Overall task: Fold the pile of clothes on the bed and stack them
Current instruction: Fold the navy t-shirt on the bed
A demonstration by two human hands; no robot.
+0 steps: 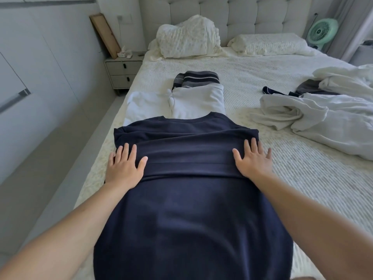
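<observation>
Head-camera view, looking down the length of a bed [262, 168]: a navy T-shirt [191, 209] is laid flat across the centre and lower part of the frame, its collar pointing toward the headboard [232, 19] at upper centre and its sleeves folded in across the chest. The left hand [125, 168], at centre left, is pressed flat on the shirt's left edge with fingers straight and spread. The right hand [254, 158], at centre right, is laid the same way on the opposite edge, fingers spread and nothing gripped. Just beyond the collar, a folded white garment [197, 102] is seen resting against a folded striped grey one [195, 79], with more white cloth [145, 104] beside them to the left. Unfolded white clothes [323, 116] and a dark piece [308, 87] are heaped at the right of the frame, well apart from the shirt. Two pillows [187, 37] are seen at the top, a bedside cabinet [123, 73] at upper left, and a green fan [323, 31] at upper right.
</observation>
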